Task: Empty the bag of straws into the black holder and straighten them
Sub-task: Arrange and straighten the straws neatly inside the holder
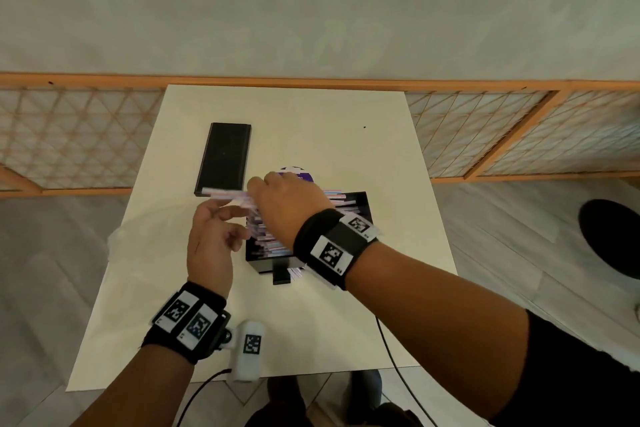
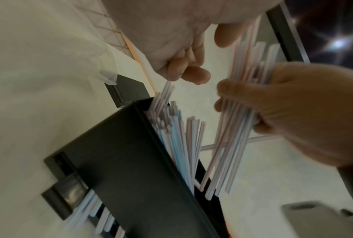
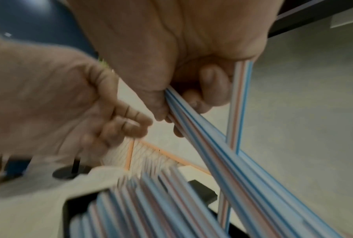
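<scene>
The black holder stands open on the white table, packed with striped straws lying unevenly. My right hand hovers over its left end and grips a bundle of straws that sticks out to the left. My left hand is just left of the holder, fingers curled, and seems to pinch the tip of one straw rising from the holder. The clear bag lies to the left, faint and blurred.
The holder's black lid lies flat further back on the left. A purple round thing sits behind my right hand. A white device and cables are at the near table edge. A few straws poke from the holder's front slot.
</scene>
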A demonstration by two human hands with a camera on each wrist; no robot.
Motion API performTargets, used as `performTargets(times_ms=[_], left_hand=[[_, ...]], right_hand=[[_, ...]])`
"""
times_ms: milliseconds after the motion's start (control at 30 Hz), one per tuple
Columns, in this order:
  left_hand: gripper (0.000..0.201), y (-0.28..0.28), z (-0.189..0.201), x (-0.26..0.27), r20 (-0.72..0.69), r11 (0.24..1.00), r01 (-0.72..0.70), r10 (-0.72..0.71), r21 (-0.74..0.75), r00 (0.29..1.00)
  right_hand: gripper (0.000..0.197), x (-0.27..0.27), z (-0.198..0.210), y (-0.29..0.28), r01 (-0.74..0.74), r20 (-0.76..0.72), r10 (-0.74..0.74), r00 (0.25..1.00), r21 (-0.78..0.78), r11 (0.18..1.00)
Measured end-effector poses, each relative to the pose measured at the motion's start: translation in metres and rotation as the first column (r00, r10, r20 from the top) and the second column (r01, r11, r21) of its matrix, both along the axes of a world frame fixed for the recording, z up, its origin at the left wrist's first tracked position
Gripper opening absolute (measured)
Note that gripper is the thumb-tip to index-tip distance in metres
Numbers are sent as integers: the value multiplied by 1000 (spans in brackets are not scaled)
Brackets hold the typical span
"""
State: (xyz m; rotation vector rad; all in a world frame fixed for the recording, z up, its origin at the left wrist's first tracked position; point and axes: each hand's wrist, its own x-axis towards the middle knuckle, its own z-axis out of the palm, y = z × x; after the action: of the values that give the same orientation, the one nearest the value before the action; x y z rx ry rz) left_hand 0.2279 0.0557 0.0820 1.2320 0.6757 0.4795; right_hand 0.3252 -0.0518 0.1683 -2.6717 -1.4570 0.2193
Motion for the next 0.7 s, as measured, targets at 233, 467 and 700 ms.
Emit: performTargets(times_ms=[233,467,700], left_hand=[[36,-7,-9,-2,-129,924,192,-157,332,979],[50,-20,0,9,-265,753,317,-195,576,944],[75,-26,6,32,-397,500,472,-256,726,881]], right_hand=[[22,31,67,-2,120,-141,-93,986,191,974],[20,38,104,-18,119,-211,-64,975,263,957],[30,45,101,-25,138,-275,-47,960,320,937]])
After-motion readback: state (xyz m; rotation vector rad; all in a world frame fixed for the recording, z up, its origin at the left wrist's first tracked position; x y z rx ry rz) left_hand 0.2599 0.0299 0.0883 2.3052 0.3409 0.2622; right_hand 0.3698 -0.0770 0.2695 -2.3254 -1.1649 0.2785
